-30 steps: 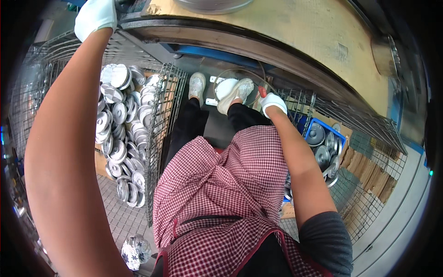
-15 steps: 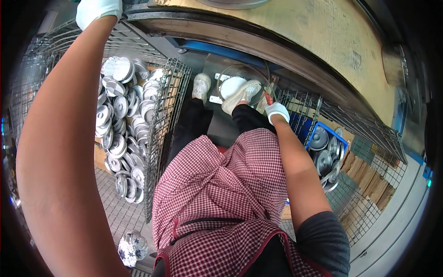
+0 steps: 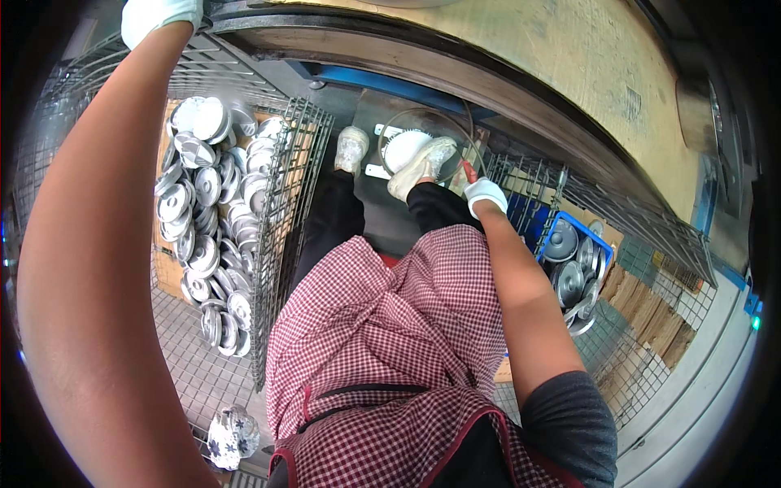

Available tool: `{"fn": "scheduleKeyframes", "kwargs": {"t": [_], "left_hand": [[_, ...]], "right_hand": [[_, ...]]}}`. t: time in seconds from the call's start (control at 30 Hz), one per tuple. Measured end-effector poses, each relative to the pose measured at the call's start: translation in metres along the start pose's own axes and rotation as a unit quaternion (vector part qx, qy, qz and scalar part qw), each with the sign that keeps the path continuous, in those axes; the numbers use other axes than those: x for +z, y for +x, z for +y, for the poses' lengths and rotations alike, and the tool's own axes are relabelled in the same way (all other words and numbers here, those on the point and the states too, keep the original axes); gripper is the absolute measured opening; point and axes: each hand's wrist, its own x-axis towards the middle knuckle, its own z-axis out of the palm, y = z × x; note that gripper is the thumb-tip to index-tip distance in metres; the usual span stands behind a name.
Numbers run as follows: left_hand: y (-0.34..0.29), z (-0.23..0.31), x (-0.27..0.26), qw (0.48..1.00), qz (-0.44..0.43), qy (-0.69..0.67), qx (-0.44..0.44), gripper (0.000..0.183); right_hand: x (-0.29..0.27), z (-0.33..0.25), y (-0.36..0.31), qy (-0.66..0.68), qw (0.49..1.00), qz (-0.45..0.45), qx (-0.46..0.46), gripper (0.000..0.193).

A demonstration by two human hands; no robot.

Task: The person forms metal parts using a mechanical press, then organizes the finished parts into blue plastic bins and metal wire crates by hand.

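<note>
My left hand (image 3: 163, 18), in a white glove, reaches to the far left corner of the workbench (image 3: 521, 106). Its fingers run out of the picture at the top, so their grip is hidden. Low by my right knee, my gloved right hand (image 3: 486, 195) is closed round a red tool handle (image 3: 469, 172); the tool's other end cannot be made out. Close to that hand, my right shoe (image 3: 423, 167) rests on a round white foot pedal (image 3: 404, 149) with a toothed rim. A thin hose or cable (image 3: 431, 111) loops around the pedal.
Left of my legs, a wire cage (image 3: 272, 244) holds many round metal discs (image 3: 205, 187). On the right, a blue crate (image 3: 606, 248) contains more metal discs (image 3: 571, 281) beside another wire cage (image 3: 626, 203). A flower-patterned bundle (image 3: 233, 437) lies at lower left.
My left hand and forearm have shifted slightly left and up in the picture. The whole view has moved a little; my right hand keeps its hold on the red handle.
</note>
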Motion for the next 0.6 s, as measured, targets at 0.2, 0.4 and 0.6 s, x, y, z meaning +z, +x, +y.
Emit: {"fn": "scheduleKeyframes", "kwargs": {"t": [0.2,0.4,0.6], "left_hand": [[0.005,-0.010,0.007,0.998,-0.015,0.062,-0.023,0.057],[0.007,-0.010,0.009,0.998,-0.027,0.057,-0.012,0.055],[0.006,-0.004,0.005,0.998,-0.028,0.053,-0.020,0.055]], "right_hand": [[0.003,-0.002,0.001,-0.017,1.000,-0.008,-0.010,0.070],[0.010,-0.003,0.005,-0.014,0.999,-0.011,-0.050,0.076],[0.004,-0.003,0.000,-0.021,0.999,-0.016,-0.040,0.075]]}}
